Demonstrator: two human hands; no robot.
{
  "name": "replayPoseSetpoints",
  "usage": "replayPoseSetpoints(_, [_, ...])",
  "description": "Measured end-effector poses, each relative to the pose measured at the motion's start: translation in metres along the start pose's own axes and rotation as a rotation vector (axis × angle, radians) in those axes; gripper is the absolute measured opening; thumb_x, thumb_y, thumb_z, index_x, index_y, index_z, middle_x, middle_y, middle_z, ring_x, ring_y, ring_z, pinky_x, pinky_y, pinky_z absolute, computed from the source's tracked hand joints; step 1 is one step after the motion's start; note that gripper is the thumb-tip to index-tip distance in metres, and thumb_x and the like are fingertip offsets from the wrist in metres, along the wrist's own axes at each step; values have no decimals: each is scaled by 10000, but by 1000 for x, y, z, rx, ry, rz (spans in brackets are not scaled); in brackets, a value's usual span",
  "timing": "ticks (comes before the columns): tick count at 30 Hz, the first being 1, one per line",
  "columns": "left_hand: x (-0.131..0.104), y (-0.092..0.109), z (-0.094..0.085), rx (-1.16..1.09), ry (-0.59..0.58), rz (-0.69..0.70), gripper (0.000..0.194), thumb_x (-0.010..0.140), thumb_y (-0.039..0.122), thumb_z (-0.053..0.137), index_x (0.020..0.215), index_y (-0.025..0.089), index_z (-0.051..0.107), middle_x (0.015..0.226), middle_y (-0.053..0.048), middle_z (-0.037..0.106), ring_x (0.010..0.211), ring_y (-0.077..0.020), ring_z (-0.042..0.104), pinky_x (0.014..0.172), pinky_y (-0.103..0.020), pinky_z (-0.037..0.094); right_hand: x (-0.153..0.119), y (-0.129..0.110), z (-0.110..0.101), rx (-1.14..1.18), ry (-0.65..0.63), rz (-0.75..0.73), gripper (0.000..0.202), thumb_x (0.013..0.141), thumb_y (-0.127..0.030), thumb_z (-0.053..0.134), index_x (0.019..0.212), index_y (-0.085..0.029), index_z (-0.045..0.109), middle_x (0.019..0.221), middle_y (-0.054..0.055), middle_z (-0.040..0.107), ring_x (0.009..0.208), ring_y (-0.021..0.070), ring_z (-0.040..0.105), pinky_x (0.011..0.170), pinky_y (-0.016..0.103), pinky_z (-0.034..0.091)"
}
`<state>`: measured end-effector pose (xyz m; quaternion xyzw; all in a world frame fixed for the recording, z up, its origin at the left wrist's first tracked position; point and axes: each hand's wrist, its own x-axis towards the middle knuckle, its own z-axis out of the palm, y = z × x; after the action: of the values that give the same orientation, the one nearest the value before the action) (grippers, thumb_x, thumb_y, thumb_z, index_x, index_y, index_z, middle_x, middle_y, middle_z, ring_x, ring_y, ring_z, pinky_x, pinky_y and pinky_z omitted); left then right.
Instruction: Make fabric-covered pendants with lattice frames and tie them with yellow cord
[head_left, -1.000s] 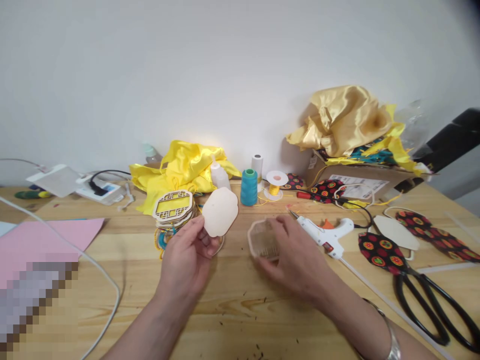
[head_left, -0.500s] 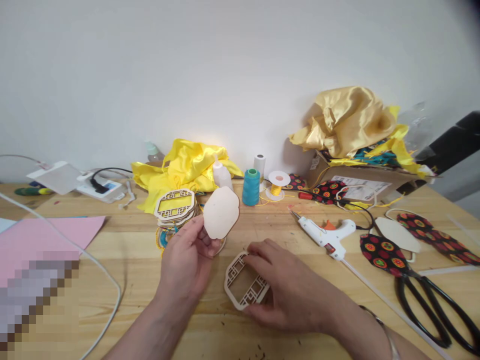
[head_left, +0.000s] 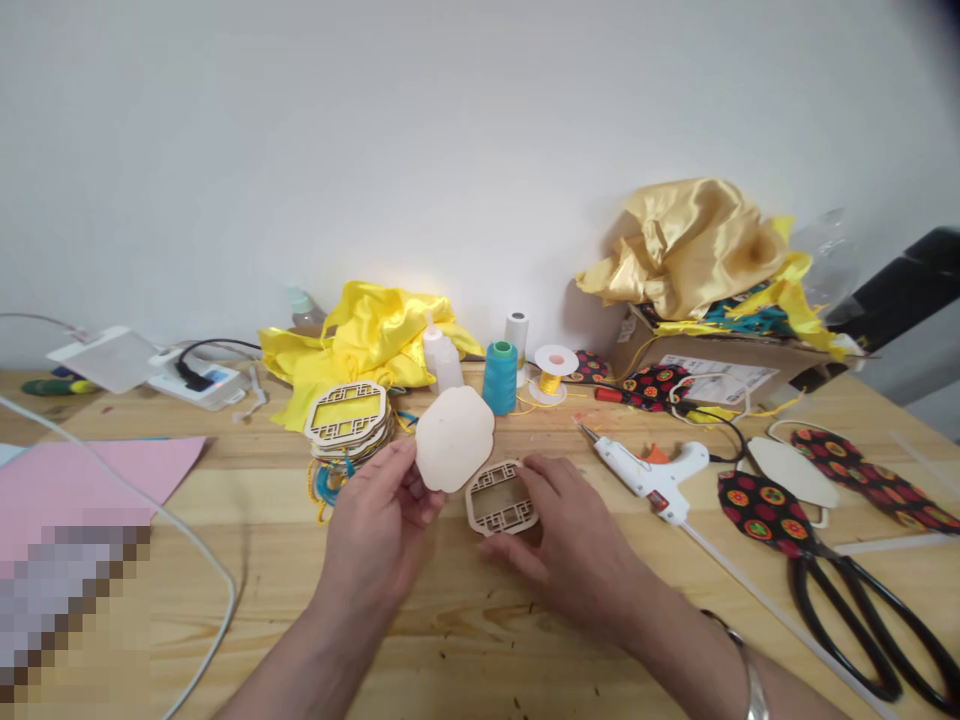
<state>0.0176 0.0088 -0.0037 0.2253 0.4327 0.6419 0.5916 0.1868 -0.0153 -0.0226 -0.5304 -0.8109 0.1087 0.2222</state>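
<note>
My left hand (head_left: 386, 510) pinches a plain pale wooden plaque (head_left: 454, 438) with a scalloped outline, tilted up off the table. Close beside it, my right hand (head_left: 559, 520) grips the right side of a wooden lattice frame (head_left: 499, 497) between thumb and fingers. The plaque's lower right edge comes near the frame's top; I cannot tell whether they touch. Behind my left hand lies a stack of similar lattice frames (head_left: 346, 412), with teal and yellow cord (head_left: 324, 482) next to it.
A white glue gun (head_left: 649, 468) and black-handled scissors (head_left: 847, 600) lie to the right among dark patterned fabric pieces (head_left: 765, 510). Behind stand a teal thread cone (head_left: 500, 378), a squeeze bottle (head_left: 444, 358) and yellow fabric (head_left: 382, 325). A white cable (head_left: 202, 545) crosses the left side.
My right hand has moved the lattice frame up and slightly right, nearer the plaque. My left hand has turned the plaque and shifted it slightly right and down.
</note>
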Motion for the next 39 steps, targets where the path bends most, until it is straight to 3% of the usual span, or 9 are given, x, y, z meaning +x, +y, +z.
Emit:
replayPoseSetpoints(3, [-2,1,0,-8,-15,-30,136,675,218,712,752,125,648,600,22,589,472,-57,486,361,-134,376,4,5,0,-72,17,-30,453,801,-421,572,1115,-95,556,1166,155,557,1060,285,490,906,426,419])
replayPoseSetpoints(6, [-2,1,1,-3,-21,-43,138,686,228,701,764,129,644,604,22,594,472,-57,486,367,-137,371,15,15,-7,-221,48,10,200,866,-161,465,972,-96,622,1081,156,592,996,249,519,851,371,429])
replayPoseSetpoints(8, [-2,1,1,13,-24,-46,126,691,228,690,756,132,641,602,23,592,475,-59,487,370,-138,370,27,20,-13,-338,-64,6,186,837,-78,464,841,-106,648,920,137,626,876,234,542,766,347,432])
replayPoseSetpoints(11, [-3,0,1,75,-24,-48,133,699,258,675,756,141,644,593,19,594,456,-63,483,365,-143,361,46,24,-19,-501,-165,-47,189,801,-49,488,765,-116,661,802,128,634,808,249,527,669,358,390])
replayPoseSetpoints(18, [-5,-6,-1,288,-47,14,201,720,338,650,762,142,657,529,13,586,408,-78,483,361,-164,344,72,31,-13,-571,-130,-85,230,746,12,496,646,-128,647,663,128,625,835,275,494,601,353,310])
replayPoseSetpoints(33, [-6,-8,-3,288,-48,27,170,748,324,636,783,158,654,549,24,589,419,-75,478,374,-168,357,71,29,-2,-585,-137,-250,190,721,-41,527,635,-182,622,616,100,563,835,280,445,653,388,324])
replayPoseSetpoints(39, [-6,-7,0,252,-29,44,140,725,301,646,731,161,640,531,30,574,416,-75,476,362,-164,350,59,26,5,-597,-119,-280,250,728,11,455,700,-168,627,712,117,575,827,271,426,663,389,308])
